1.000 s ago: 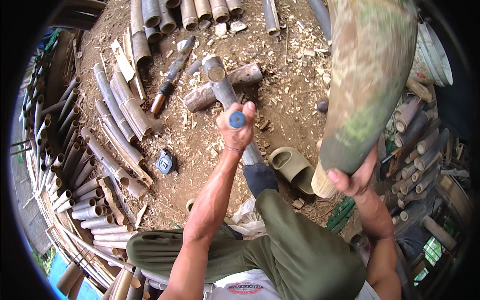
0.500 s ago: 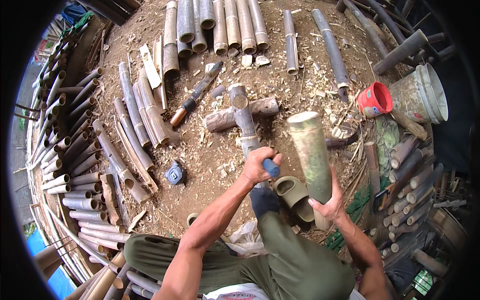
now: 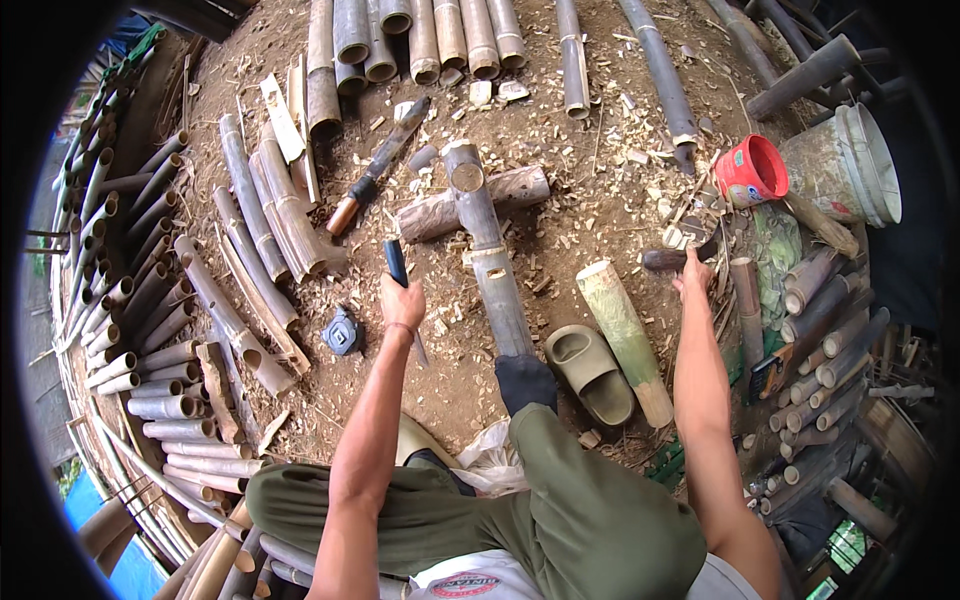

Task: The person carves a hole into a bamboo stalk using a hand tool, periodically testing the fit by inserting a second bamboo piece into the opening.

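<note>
My left hand is closed round a blue-handled chisel, its handle pointing up and a thin blade showing below the fist. My right hand reaches out with extended fingers to a dark, curved tool on the ground; whether it touches the tool is hard to tell. A notched bamboo pole rests across a short log, its near end under my dark-socked foot. To the right lies a green-mottled wooden club beside an olive slipper.
A dark-bladed knife and a round blue-grey tape measure lie left of the pole. Bamboo lengths are stacked behind; more line the left. A red bucket stands by a large white one. Wood chips litter the soil.
My right hand has put down the wooden club and moved up to the dark curved tool. My left hand, with the chisel, has moved left off the bamboo pole.
</note>
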Tool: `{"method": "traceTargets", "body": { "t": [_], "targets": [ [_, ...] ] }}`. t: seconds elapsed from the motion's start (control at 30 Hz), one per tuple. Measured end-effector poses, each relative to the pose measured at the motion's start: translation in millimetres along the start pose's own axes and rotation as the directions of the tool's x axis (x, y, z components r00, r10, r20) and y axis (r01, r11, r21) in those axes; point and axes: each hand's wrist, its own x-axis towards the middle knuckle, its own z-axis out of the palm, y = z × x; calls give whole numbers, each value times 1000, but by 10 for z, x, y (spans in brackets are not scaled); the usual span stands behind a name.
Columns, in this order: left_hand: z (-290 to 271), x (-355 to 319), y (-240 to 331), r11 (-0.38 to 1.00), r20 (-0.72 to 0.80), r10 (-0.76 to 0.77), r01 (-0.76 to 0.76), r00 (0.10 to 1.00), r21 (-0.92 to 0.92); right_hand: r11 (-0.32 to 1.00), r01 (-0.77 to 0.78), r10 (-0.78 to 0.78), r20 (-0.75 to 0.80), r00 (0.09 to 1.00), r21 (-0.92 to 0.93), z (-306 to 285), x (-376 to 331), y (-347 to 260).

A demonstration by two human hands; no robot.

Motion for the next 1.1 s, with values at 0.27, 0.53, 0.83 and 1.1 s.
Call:
{"method": "traceTargets", "body": {
  "t": [0.27,0.53,0.83,1.1],
  "targets": [
    [306,-1148,348,915,-16,403,-403,915,-7,975,215,-212,-48,976,62,-298,-4,-179],
    [413,-2262,941,886,549,143,141,823,-442,962,15,-230,777,586,273,-159,-3106,-148],
    [385,-2276,624,739,475,54,285,878,-610,995,100,-63,838,542,10,199,-3505,9],
    [396,-2248,559,725,515,46,327,856,-607,990,136,-38,821,570,-49,242,-3546,44]
  ]
}}
